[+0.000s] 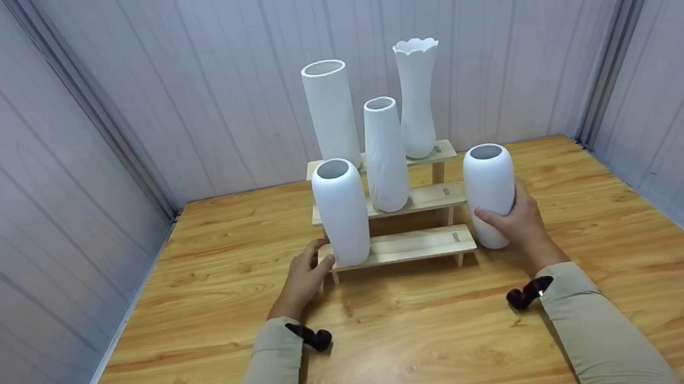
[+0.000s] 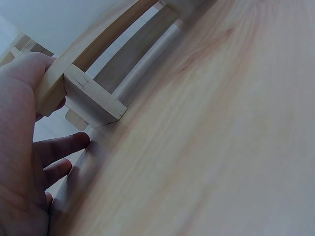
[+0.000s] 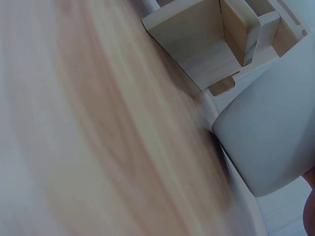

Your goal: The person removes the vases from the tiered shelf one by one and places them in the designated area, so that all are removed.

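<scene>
My right hand [image 1: 521, 223] holds a rounded white vase [image 1: 490, 185] to the right of a three-step wooden stand [image 1: 415, 244], its thumb across the vase's near side. In the right wrist view the base of that vase [image 3: 268, 132] is close to the tabletop; whether it touches cannot be told. My left hand [image 1: 305, 279] grips the left end of the stand's lowest step, thumb on the board's top [image 2: 51, 81] and other fingers beyond and below. Beside that thumb a similar rounded vase [image 1: 342, 213] stands on the lowest step.
A slim tapered vase [image 1: 386, 157] stands on the middle step. On the top step are a tall cylindrical vase [image 1: 332, 115] at left and a scalloped-rim vase [image 1: 418, 102] at right. Pale panel walls [image 1: 232, 71] enclose the wooden table [image 1: 405, 347] at the back and sides.
</scene>
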Tool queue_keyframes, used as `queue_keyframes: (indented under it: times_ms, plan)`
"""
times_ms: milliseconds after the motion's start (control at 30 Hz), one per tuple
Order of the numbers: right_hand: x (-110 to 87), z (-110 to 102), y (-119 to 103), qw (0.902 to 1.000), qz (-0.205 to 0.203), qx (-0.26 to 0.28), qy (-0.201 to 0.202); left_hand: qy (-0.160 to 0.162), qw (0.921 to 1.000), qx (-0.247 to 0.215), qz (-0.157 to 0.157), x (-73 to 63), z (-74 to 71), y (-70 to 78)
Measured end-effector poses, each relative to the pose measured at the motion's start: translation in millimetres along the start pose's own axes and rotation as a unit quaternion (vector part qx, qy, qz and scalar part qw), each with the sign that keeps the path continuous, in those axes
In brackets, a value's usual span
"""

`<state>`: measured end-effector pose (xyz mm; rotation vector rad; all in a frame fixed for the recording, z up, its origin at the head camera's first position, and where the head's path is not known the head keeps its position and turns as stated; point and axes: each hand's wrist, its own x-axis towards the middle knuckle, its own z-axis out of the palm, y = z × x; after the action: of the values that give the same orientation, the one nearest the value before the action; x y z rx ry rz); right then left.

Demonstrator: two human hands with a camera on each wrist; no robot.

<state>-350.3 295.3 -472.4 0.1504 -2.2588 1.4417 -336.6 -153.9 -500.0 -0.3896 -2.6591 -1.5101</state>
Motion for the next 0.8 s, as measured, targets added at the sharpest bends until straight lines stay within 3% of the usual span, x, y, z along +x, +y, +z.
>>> queue_keyframes:
  times_ms: [167,567,800]
  plan:
    - [1.3,-1.5,0.2,0.9998,0.003,0.013,-0.016,0.007,0.9999,0.002,0.014,-0.1,0.4,1.4]
    - [2.9,-4.3,2.8,0.9988,0.022,0.031,-0.031,0.002,1.0,0.003,-0.006,0.9,0.6,2.7]
    - [-1.5,-4.6,-13.6,0.9983,0.028,0.036,-0.035,0.005,0.9999,0.007,0.006,2.2,0.0,1.1]
